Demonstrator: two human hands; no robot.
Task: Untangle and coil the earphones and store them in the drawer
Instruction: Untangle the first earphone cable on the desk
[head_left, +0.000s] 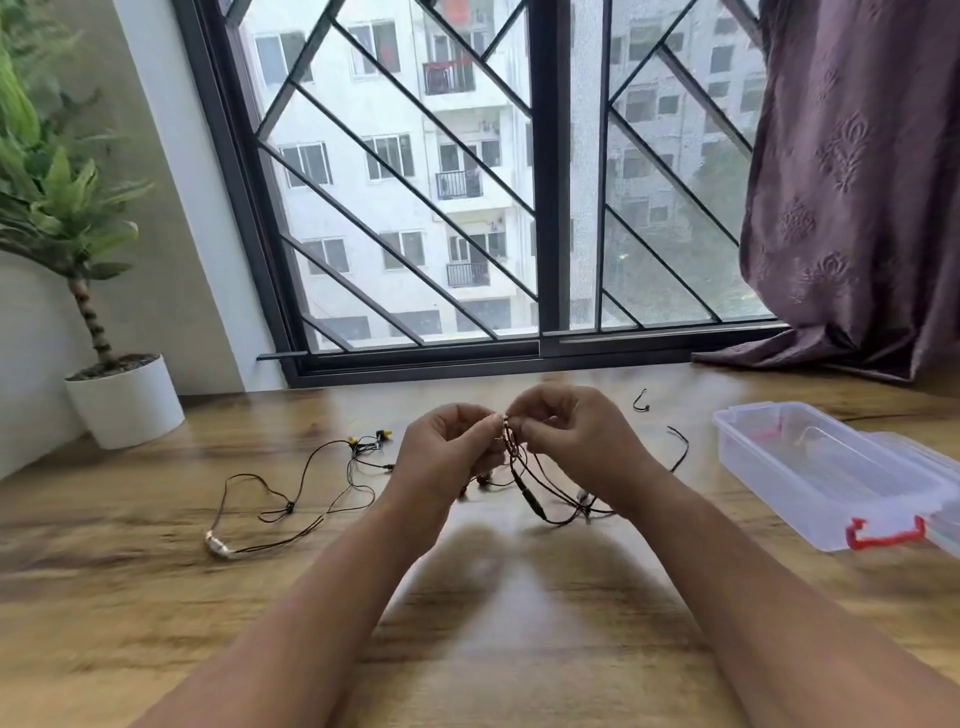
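Above the middle of the wooden table (130, 597), my left hand (447, 452) and my right hand (576, 436) pinch a tangled black earphone cable (524, 478) between their fingertips. Its loops hang down to the tabletop under my right hand, and one strand trails off to the right. A second black earphone (291, 499) with yellow earbuds lies loose on the table to the left of my hands, its pale plug end nearest me. The image is somewhat blurred.
An open clear plastic box (831, 467) with a red latch sits at the right, its lid beside it. A short black wire tie (641, 400) lies behind my right hand. At the far left stands a white potted plant (124, 400). Purple curtain (852, 208) hangs at right.
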